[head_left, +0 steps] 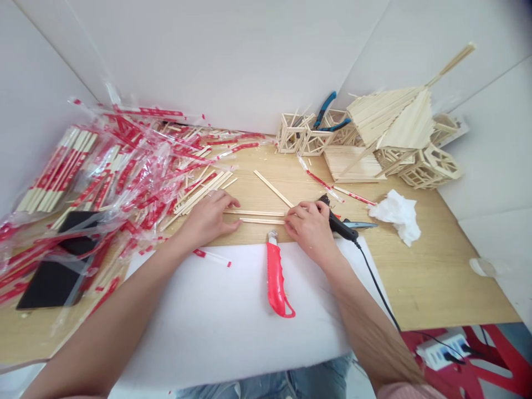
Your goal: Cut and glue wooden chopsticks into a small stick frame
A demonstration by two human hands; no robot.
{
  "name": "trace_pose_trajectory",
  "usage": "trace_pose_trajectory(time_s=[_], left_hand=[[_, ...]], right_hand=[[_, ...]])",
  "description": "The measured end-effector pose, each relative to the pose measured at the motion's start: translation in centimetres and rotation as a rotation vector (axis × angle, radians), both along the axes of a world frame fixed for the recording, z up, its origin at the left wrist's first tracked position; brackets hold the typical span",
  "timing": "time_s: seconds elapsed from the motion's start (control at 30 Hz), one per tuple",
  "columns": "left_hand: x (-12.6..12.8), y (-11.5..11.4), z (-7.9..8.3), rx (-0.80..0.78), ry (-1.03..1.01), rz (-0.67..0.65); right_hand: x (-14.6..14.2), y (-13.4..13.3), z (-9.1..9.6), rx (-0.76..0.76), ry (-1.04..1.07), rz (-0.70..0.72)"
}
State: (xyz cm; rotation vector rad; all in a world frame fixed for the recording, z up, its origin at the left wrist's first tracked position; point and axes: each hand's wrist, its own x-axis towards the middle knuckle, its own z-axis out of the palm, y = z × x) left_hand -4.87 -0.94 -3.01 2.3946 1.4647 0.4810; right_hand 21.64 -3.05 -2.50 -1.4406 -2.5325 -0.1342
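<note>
Two pairs of thin wooden chopsticks (262, 213) lie side by side across the table, with a narrow gap between the pairs. Thumb and fingers of my left hand (208, 217) close around their left ends. My right hand (310, 228) has its fingers bent over the right ends, hiding the tips. Just below, between my hands, a red-handled utility knife (276, 280) rests mostly on a white cloth or sheet (233, 327). One loose chopstick (273, 188) lies at a slant above them. A black corded tool (343, 226), likely a glue gun, is beside my right hand.
Torn red-and-clear wrappers (141, 160) and wrapped chopsticks (58, 169) heap up at left, partly over a black flat object (62, 271). Stick-built models (390, 122), blue-handled pliers (326, 113) and crumpled tissue (397, 216) are at right. A power strip (444, 350) sits below the table edge.
</note>
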Motion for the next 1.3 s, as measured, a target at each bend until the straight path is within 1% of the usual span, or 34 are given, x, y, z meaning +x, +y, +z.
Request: trace_pose_trajectory(time_s=[0.1, 0.2, 0.3, 0.5, 0.8, 1.07, 1.3], left_hand=[[-0.7, 0.4, -0.3, -0.018, -0.016, 0.004], [-0.9, 0.6, -0.8, -0.048, -0.037, -0.028], [-0.8, 0.6, -1.3, -0.072, -0.054, -0.043], [-0.2, 0.6, -2.0, -0.056, -0.098, -0.018], [0.4, 0.5, -1.8, -0.058, -0.147, -0.035], [0.5, 0.5, -2.0, -0.059, -0.18, -0.04], [0.7, 0.4, -2.0, -0.02, -0.124, -0.022]], right_hand=[[0.0, 0.0, 0.1, 0.022, 0.023, 0.025], [0.2, 0.1, 0.3, 0.052, 0.048, 0.04], [0.3, 0.4, 0.5, 0.08, 0.06, 0.028], [-0.1, 1.2, 0.4, 0.086, 0.038, 0.035], [-0.3, 1.4, 0.7, 0.06, 0.024, -0.015], [-0.3, 1.6, 0.0, 0.047, 0.011, -0.004], [-0.4, 1.3, 0.4, 0.049, 0.0, -0.009]])
